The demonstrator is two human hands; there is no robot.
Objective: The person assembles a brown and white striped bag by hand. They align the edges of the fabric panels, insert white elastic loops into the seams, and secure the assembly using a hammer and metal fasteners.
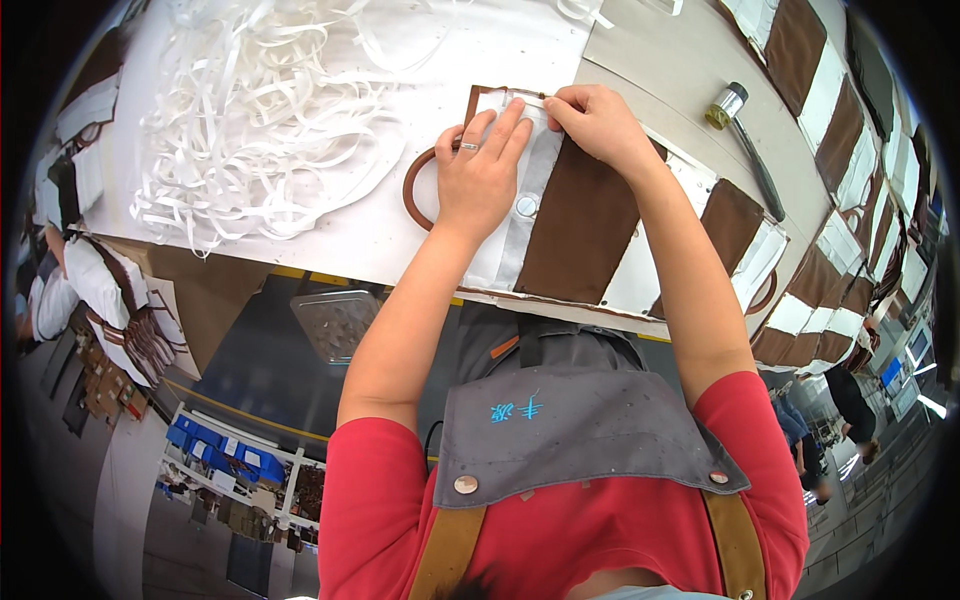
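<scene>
Across the table lies an unfolded bag piece (580, 225) with brown and white panels, a grey band and a round metal snap (526, 205). A curved brown handle (412, 190) sticks out at its left end. My left hand (480, 170) rests flat on the white part by that handle, its fingers stretched toward the far edge. At the far edge, my right hand (598, 122) has thumb and forefinger pinched together at the end of a narrow white strip (536, 106). The fingers partly hide what they grip.
A large tangled heap of white strips (260, 120) covers the table's left side. To the right lies a hammer (750, 150) with a dark handle. More brown and white bag pieces (830, 260) are stacked at the far right. A clear plastic bin (338, 322) sits below the table edge.
</scene>
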